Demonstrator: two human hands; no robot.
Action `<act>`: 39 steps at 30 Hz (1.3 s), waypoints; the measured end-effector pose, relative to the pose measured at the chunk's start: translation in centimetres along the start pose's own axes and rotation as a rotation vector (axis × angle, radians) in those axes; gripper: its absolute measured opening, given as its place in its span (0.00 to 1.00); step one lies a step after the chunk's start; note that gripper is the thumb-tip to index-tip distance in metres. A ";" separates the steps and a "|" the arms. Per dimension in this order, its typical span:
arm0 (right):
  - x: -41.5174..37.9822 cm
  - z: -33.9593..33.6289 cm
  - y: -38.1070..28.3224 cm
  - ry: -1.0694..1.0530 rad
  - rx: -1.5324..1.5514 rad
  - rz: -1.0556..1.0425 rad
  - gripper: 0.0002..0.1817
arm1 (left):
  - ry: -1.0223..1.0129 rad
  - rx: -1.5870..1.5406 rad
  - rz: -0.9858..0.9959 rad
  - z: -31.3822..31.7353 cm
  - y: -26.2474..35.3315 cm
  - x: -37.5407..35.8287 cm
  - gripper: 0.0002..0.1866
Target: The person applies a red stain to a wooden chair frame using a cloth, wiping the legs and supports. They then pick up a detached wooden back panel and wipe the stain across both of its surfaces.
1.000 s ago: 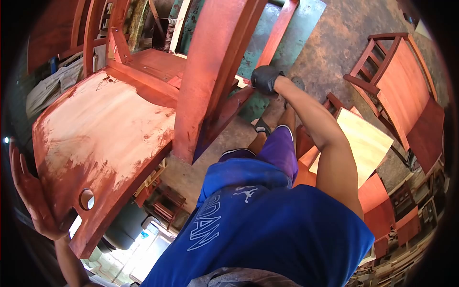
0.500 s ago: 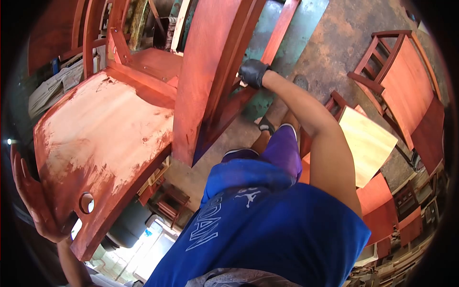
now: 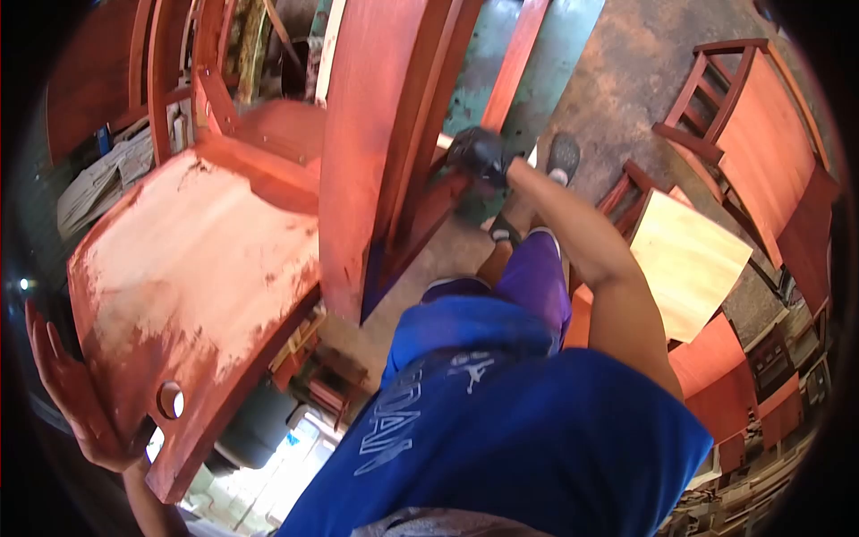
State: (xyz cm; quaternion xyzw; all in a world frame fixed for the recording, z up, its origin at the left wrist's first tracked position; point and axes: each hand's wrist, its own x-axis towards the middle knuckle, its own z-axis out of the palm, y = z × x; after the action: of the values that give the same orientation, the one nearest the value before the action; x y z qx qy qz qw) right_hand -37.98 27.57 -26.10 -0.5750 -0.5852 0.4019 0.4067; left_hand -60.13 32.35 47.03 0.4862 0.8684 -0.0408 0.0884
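Note:
My left hand [image 3: 85,403], bare and stained reddish, rests along the outer edge of a wooden panel [image 3: 206,242], fingers stretched out. The panel has a pale, unstained middle, red-brown stain round its borders and a round hole near the lower corner. My right hand [image 3: 480,154], in a black glove, is closed beside the red-brown wooden frame [image 3: 367,152]. Pale bits show at the glove's edges, but what it holds is hidden. The frame's broad upright stands between my hands, and the panel joins it on the left.
A chair with a red-brown frame [image 3: 738,134] stands at the right. Nearer is a pale board [image 3: 691,264]. Red stained boards [image 3: 711,362] and stacked timber lie at lower right. A green-blue sheet [image 3: 559,58] lies on the floor. Folded cardboard [image 3: 107,174] sits at left.
My gloved right hand has shifted slightly right and down and looks blurred. My left hand stays against the panel. The whole view has shifted a little.

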 end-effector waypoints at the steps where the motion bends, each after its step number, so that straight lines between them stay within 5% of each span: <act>1: 0.0 0.3 -0.6 -0.001 -0.147 -0.055 0.14 | -0.024 0.085 0.004 -0.5 0.5 -0.4 0.24; 2: 0.0 0.5 -1.3 -0.024 -0.099 0.298 0.16 | -0.028 0.141 0.017 -0.6 0.9 -0.6 0.24; 5: -0.9 -0.1 -3.6 0.010 -0.078 0.478 0.12 | 0.001 0.130 -0.022 -0.6 1.0 -0.4 0.24; 6: -1.9 0.6 -2.6 -0.082 -0.121 0.257 0.11 | -0.006 0.108 0.124 0.4 1.7 0.7 0.25; 7: -3.5 1.5 -2.9 0.296 -0.010 0.021 0.09 | -0.011 0.062 0.303 1.8 2.4 2.2 0.26; 10: -5.2 -5.5 -16.0 0.386 0.340 0.013 0.15 | -0.050 -0.048 1.023 5.2 6.4 6.9 0.29; 13: -5.9 -7.0 -23.9 0.625 0.343 0.154 0.18 | -0.047 -0.082 1.235 6.0 7.2 8.5 0.32; 16: -6.2 -6.4 -21.7 0.598 0.529 0.107 0.13 | -0.043 -0.087 1.301 5.8 7.4 9.1 0.35; 19: -5.2 -1.7 -10.6 0.398 0.640 0.468 0.17 | -0.042 -0.102 1.359 6.0 7.5 9.4 0.38; 20: -4.2 -2.4 -8.6 0.313 0.448 0.654 0.21 | -0.038 -0.108 1.381 6.1 7.7 9.5 0.40; 25: -2.9 -1.2 -2.7 0.085 -0.112 0.604 0.23 | -0.061 -0.150 1.449 6.4 8.7 9.6 0.45; 27: -3.6 -3.1 -3.2 0.160 -0.147 0.588 0.21 | -0.064 -0.159 1.452 6.6 8.8 9.5 0.46; 29: -4.6 -5.5 -2.4 0.400 0.512 0.658 0.17 | -0.036 -0.142 1.453 6.4 8.8 9.4 0.47; 30: -5.5 -6.7 -2.4 0.393 0.508 0.653 0.17 | -0.054 -0.127 1.453 6.3 8.7 9.4 0.47; 33: -7.5 -8.6 -2.3 0.737 1.160 0.549 0.17 | -0.079 -0.093 1.454 5.6 8.7 9.7 0.47; 37: -7.1 -6.8 -1.2 0.729 1.088 0.423 0.25 | -0.076 -0.064 1.446 5.8 8.8 9.5 0.47; 39: -5.9 -4.2 -1.7 0.566 0.272 0.066 0.21 | -0.065 -0.023 1.463 5.5 8.9 9.6 0.47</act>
State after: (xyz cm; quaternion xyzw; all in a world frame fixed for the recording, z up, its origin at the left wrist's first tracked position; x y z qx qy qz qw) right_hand -34.55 21.60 -23.15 -0.6230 -0.3705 0.3135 0.6134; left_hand -56.83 44.18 39.88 0.9393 0.3190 0.0233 0.1240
